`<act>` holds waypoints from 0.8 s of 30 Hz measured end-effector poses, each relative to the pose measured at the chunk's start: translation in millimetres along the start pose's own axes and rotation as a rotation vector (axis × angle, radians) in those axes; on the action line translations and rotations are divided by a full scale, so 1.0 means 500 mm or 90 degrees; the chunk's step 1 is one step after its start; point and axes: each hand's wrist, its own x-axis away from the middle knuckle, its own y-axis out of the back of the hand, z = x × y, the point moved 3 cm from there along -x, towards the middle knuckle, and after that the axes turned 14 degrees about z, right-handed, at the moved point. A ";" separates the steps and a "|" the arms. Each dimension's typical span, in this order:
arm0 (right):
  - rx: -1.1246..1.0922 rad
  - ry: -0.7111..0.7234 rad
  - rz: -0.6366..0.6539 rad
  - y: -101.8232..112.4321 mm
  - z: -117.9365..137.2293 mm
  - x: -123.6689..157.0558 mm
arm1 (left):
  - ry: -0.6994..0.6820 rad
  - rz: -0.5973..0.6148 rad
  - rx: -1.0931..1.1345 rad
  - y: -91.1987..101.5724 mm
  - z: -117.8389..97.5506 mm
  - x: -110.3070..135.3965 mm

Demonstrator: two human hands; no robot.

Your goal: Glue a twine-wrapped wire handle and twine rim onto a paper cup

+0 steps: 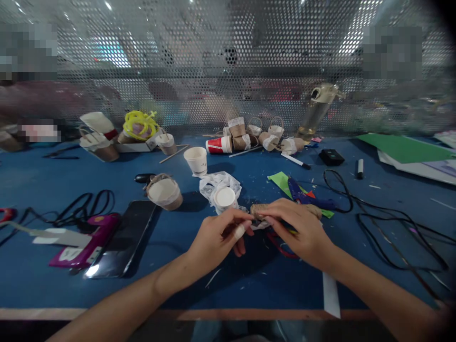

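Observation:
My left hand (221,232) and my right hand (299,232) come close together above the front of the table, fingertips pinched. A small pale, brownish piece (261,222) shows between them; its kind is hard to make out. Behind my right hand lies a roll of brown twine (258,210), partly covered by the fingers. Scissors with red handles (281,246) lie beneath that hand. Just beyond my left hand a white paper cup (225,197) stands upside down by crumpled white lace (221,181).
A blue glue gun (302,195) lies over green paper at right, its black cable (377,213) looping outward. Left are a phone (123,237), a purple power bank (87,240) and a twine-wrapped cup (164,192). Several small decorated cups (240,141) and a bottle (317,111) line the mesh screen.

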 end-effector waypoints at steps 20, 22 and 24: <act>-0.160 -0.248 0.074 0.060 -0.033 0.016 | 0.041 -0.061 0.278 0.016 0.001 -0.017; -0.264 -0.258 -0.024 0.108 -0.016 0.010 | 0.041 -0.058 0.283 0.016 0.001 -0.017; -0.269 -0.227 -0.099 0.148 0.012 -0.002 | 0.039 -0.053 0.286 0.015 0.001 -0.017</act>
